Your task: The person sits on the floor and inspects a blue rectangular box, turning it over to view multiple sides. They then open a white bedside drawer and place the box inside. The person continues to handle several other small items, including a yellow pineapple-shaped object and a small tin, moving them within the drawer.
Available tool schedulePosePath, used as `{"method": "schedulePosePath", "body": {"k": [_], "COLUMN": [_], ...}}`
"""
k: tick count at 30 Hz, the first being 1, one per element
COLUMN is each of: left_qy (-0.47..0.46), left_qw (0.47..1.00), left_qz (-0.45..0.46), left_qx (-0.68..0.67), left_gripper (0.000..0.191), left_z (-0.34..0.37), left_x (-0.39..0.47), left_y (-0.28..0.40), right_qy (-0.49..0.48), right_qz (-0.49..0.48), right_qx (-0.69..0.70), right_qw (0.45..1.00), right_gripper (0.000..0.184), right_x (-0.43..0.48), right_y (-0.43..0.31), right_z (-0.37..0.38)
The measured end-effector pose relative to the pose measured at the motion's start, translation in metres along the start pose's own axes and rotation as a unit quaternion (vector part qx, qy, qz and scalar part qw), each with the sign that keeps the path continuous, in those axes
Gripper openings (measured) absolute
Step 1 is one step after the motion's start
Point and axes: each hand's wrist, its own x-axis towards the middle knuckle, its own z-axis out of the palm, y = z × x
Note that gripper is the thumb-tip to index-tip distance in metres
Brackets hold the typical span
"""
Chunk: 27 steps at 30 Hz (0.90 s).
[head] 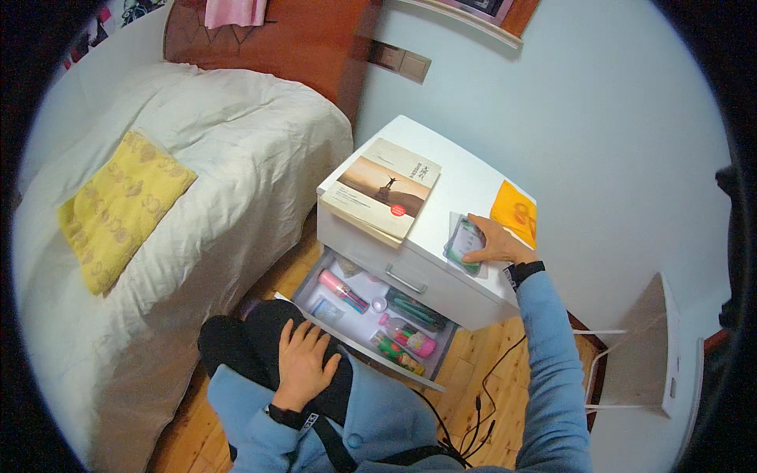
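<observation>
My right hand (500, 239) grips a small stack of cards (465, 243) in clear sleeves, thumb and fingers at its edges. The stack lies on the top of a white nightstand (455, 156), near the front edge. Left of it is a paperback book (384, 189), apparently on top of another; an orange cloth (510, 207) with a printed figure lies behind my right hand. Holding nothing, my left hand (304, 369) rests on my dark-trousered knee with fingers spread. Before it, the lower drawer (355, 319) is pulled out.
The drawer holds a pink tube of coloured pens (343, 290), a pink-capped bottle (411, 337), a green patterned container (396, 353) and a dark case (417, 310). A bed (248, 124) with a yellow folded cloth (127, 207) stands left. Black cables (482, 408) trail across the wooden floor.
</observation>
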Motion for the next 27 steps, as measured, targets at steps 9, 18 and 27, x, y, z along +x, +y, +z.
{"method": "schedulePosePath", "body": {"k": [9,18,27], "left_qy": [0.01,0.008,-0.006], "left_qw": [1.0,1.0,1.0], "left_qz": [0.001,-0.002,-0.004], "left_qx": [0.002,-0.005,0.004], "left_gripper": [0.039,0.038,0.036], "left_z": [0.001,0.0,0.001], "left_x": [-0.001,0.0,0.001], "left_y": [-0.001,0.0,0.002], "right_qy": [0.029,0.209,0.216], "right_qz": [-0.009,-0.072,-0.111], "right_qx": [-0.089,-0.145,-0.186], "right_qw": [0.996,0.964,0.952], "right_gripper": [0.113,0.101,0.075], "right_x": [-0.002,-0.026,-0.058], "right_y": [-0.015,-0.04,-0.056], "right_z": [0.02,0.03,0.064]}}
